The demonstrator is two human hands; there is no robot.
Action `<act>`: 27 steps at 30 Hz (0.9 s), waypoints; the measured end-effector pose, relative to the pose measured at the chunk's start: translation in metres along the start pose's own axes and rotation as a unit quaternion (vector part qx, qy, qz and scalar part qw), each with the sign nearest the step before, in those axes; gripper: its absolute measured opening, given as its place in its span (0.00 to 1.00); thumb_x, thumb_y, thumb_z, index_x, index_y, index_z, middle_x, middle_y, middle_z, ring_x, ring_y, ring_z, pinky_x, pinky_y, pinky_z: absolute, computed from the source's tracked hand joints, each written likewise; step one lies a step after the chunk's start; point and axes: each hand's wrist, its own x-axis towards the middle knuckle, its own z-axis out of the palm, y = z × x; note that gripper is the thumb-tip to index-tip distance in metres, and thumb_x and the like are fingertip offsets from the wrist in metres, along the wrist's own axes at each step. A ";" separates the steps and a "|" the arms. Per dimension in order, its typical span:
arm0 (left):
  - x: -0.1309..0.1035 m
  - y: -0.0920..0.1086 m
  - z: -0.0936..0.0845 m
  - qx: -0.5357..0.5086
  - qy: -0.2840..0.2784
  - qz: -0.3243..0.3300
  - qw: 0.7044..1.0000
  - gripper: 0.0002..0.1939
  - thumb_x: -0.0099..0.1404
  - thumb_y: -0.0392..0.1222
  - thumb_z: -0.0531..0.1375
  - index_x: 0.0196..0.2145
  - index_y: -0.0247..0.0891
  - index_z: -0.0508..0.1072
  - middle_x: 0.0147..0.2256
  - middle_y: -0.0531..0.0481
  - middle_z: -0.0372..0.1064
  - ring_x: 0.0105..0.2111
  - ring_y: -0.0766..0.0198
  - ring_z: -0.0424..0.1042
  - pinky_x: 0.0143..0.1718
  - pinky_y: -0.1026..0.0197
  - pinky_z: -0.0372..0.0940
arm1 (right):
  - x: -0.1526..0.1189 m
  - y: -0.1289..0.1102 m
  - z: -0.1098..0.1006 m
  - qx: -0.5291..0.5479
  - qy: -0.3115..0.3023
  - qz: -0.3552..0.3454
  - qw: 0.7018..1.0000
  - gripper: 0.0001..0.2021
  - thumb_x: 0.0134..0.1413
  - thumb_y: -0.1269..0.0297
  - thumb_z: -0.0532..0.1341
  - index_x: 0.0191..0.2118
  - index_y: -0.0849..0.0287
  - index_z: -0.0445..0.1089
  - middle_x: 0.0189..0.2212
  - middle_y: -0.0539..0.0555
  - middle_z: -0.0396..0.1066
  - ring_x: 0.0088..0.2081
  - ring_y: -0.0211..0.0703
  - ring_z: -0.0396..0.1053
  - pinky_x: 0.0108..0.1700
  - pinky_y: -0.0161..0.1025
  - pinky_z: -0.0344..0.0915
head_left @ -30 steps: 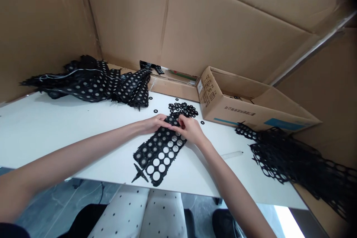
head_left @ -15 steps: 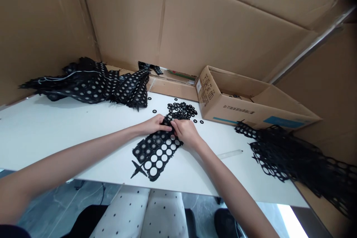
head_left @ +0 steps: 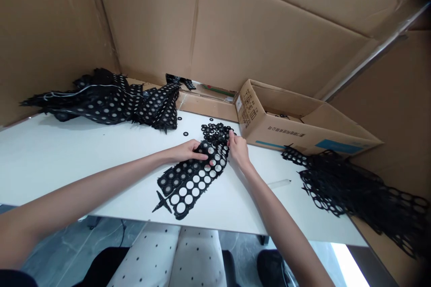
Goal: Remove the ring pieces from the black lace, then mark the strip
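Sheet lies at ctr of frame on the white table, running from lower ctr up toward the ring pile; its L half is filled w/ grey-centred discs, its R half is open holes w/ white showing thru. L hand pinches the sheet nr its upper end, thumb on top, fingers under; a bit of fingertip shows thru a hole. R hand is at the R edge of the ring pile, thumb & fingers drawn close together; can't tell if a ring's between them. Sheet looks v. light & soft, prob. rubbery, so it should bend easily & not slip much. Holed half is prob. the weak bit: thin webs could stretch or tear. Best hold, I'd say, is the filled half or the seam btwn halves, pinched close to whichever disc is being worked, w/ support underneath. Rings look tiny & light, so fingertips only, by the rim. Also about: X-shaped scrap by the sheet's lower end, bundle at L, carton R of ctr, holed webbing far R, clear pen below carton.
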 end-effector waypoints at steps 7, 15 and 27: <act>-0.001 0.002 0.001 -0.018 0.004 -0.009 1.000 0.17 0.60 0.48 0.60 0.39 0.31 0.76 0.38 0.42 0.75 0.36 0.61 0.74 0.42 0.60 0.66 | -0.005 -0.009 -0.013 -0.054 0.008 -0.061 0.997 0.29 0.61 0.47 0.39 0.17 0.58 0.59 0.16 0.53 0.63 0.22 0.41 0.60 0.27 0.35 0.49; 0.006 -0.013 -0.004 0.158 0.084 0.021 0.984 0.13 0.58 0.46 0.61 0.29 0.32 0.77 0.26 0.51 0.74 0.26 0.65 0.69 0.31 0.67 0.63 | -0.040 -0.053 -0.004 -0.137 -0.141 -0.261 0.945 0.22 0.57 0.45 0.50 0.24 0.58 0.62 0.16 0.50 0.64 0.22 0.38 0.60 0.27 0.34 0.48; 0.004 -0.007 0.001 0.156 0.017 0.022 0.987 0.15 0.63 0.47 0.56 0.37 0.33 0.76 0.37 0.47 0.76 0.37 0.61 0.72 0.41 0.64 0.64 | -0.018 -0.026 0.028 0.362 -0.068 0.035 0.929 0.26 0.55 0.40 0.44 0.18 0.56 0.49 0.12 0.44 0.49 0.15 0.32 0.46 0.19 0.33 0.46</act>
